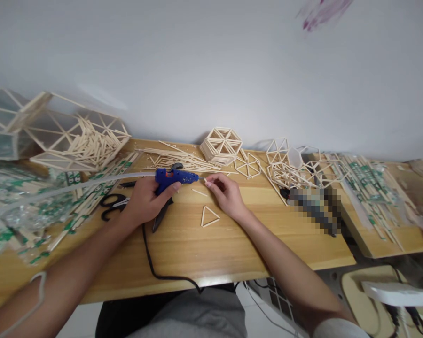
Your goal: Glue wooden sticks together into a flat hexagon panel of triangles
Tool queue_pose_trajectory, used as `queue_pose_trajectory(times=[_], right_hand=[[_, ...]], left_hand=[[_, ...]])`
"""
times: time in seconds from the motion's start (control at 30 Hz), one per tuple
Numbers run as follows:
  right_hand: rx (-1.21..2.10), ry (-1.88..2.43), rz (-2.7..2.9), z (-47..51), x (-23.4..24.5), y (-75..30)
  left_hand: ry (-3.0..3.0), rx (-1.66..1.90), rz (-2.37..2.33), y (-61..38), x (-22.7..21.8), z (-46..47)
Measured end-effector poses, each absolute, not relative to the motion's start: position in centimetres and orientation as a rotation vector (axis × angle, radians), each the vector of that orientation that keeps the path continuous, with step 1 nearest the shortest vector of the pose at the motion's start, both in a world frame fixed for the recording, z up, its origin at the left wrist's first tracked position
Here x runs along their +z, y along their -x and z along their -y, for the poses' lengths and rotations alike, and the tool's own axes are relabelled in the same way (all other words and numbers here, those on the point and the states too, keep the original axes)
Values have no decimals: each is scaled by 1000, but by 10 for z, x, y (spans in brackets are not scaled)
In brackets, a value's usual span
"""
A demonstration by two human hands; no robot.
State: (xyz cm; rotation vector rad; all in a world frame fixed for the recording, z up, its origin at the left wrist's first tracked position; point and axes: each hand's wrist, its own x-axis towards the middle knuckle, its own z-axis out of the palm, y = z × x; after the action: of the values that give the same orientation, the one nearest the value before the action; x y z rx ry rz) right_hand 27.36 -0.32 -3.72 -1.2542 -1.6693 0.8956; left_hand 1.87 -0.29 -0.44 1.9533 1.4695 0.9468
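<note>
My left hand (pixel 150 196) is wrapped round a blue hot glue gun (pixel 178 177), its nozzle pointing right. A long whitish glue stick (pixel 127 176) runs out of the gun's back to the left. Right by the nozzle, my right hand (pixel 227 193) pinches a short wooden stick (pixel 206 180), mostly hidden by the fingers. Another short stick (pixel 199 192) lies on the table just below. A triangle of short sticks (pixel 209 217) rests flat nearer to me. Black-handled scissors (pixel 109 205) lie left of my left hand.
Stacked hexagon frames (pixel 223 144) stand at the back, beside loose long sticks (pixel 183 158). A hexagonal holder full of cut sticks (pixel 95 143) is at the left, near wrapped chopsticks (pixel 91 197). Stick frameworks (pixel 289 171) sit at the right. A black cord (pixel 151 263) crosses the table's front edge.
</note>
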Motion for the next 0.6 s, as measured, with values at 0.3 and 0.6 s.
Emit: queue_pose_trajectory(times=[0.3,0.6], right_hand=[[884,1246,1627,3,-33,-275],[616,1379,1765,81,19,-289]], left_hand=[[-2017,908,-1403,-18,-2,2],[-1931,1014,-1509,-17,-13,-1]])
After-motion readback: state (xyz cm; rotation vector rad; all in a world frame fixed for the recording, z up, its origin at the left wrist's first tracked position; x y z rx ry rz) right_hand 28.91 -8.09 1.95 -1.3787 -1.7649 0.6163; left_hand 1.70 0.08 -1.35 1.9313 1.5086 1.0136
